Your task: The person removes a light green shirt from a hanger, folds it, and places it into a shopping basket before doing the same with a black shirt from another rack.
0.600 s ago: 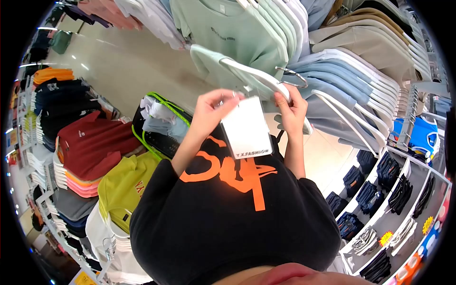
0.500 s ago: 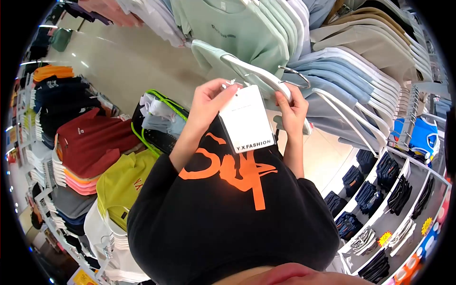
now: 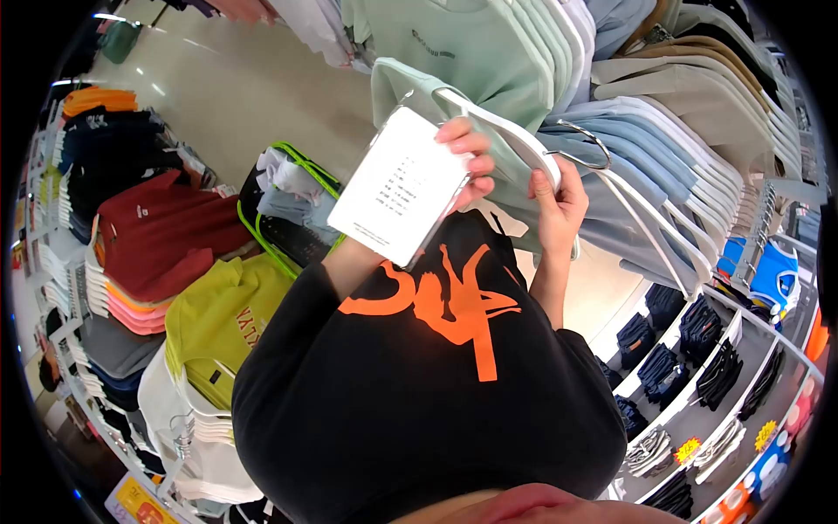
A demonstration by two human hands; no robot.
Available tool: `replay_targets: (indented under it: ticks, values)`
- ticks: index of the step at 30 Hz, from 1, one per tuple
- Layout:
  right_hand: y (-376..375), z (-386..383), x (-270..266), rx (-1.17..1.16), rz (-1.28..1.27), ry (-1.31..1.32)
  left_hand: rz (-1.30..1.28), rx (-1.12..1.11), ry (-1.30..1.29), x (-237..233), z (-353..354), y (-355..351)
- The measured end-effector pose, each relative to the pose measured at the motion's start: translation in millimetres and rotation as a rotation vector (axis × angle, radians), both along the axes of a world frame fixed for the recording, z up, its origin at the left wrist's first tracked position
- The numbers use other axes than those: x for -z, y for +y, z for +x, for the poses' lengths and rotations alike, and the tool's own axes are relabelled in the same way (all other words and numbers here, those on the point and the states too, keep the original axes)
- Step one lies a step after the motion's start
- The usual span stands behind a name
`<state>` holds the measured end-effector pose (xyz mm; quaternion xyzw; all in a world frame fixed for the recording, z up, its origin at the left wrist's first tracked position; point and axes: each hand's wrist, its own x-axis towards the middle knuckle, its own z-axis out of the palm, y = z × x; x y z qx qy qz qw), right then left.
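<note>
A white hang tag (image 3: 393, 188) with small lines of dark print faces me in front of my chest. My left hand (image 3: 469, 162) is closed on it, fingers curled over its right edge; the tag covers the palm. To the right, my right hand (image 3: 560, 205) grips the white hanger (image 3: 515, 135) near its metal hook (image 3: 589, 140), thumb on the near side. From that hanger hangs a pale green garment (image 3: 397, 83), partly hidden behind the tag and hand. Similar pale green shirts (image 3: 463, 44) hang just beyond it.
Blue shirts (image 3: 628, 135) and beige shirts (image 3: 690, 92) crowd the rack at right. A green-rimmed black basket (image 3: 253, 214) holding clothes stands at left. Red (image 3: 157, 231) and yellow-green sweatshirts (image 3: 231, 314) hang at far left. Shelves (image 3: 698, 393) of folded trousers are at lower right.
My left hand has turned the tag over: the side marked "Y.X.FASHION" has given way to small-print lines, with fingers now over its right edge. My right hand still holds the hanger.
</note>
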<state>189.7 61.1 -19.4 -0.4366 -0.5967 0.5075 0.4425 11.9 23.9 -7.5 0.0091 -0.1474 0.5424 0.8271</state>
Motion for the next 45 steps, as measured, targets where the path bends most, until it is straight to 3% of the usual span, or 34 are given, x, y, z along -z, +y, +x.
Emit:
replay_targets:
  ticks: [17, 20, 21, 23, 26, 31, 34, 37, 41, 45]
  values:
    - [-13, 10, 0, -0.032, 0.000, 0.067, 0.133, -0.054, 0.072, -4, 20, 1]
    - [-15, 13, 2, -0.047, -0.033, 0.132, 0.315, -0.172, 0.306, 13, 19, 5]
    - [-15, 13, 2, -0.042, -0.031, 0.132, 0.306, -0.297, 0.532, 15, 18, -5]
    - [-18, 14, 2, -0.033, -0.031, 0.127, 0.346, -0.251, 0.697, 26, 10, -14]
    - [-19, 15, 3, -0.029, -0.079, 0.109, 0.108, -0.121, 0.736, 37, -6, -31]
    - [-14, 3, 4, -0.092, -0.106, 0.041, -0.135, -0.224, 0.838, 60, -38, -39]
    - [-9, -12, 6, -0.139, -0.079, -0.005, -0.106, -0.411, 1.276, 58, -52, -31]
    - [-9, -25, 7, -0.191, -0.108, -0.050, 0.027, -0.548, 1.499, 50, -64, -24]
    - [-5, -39, 1, -0.220, -0.140, -0.039, 0.060, -0.694, 1.460, 58, -72, -15]
    - [10, -53, 6, -0.230, -0.158, 0.027, 0.234, -0.948, 2.109, 55, -82, -3]
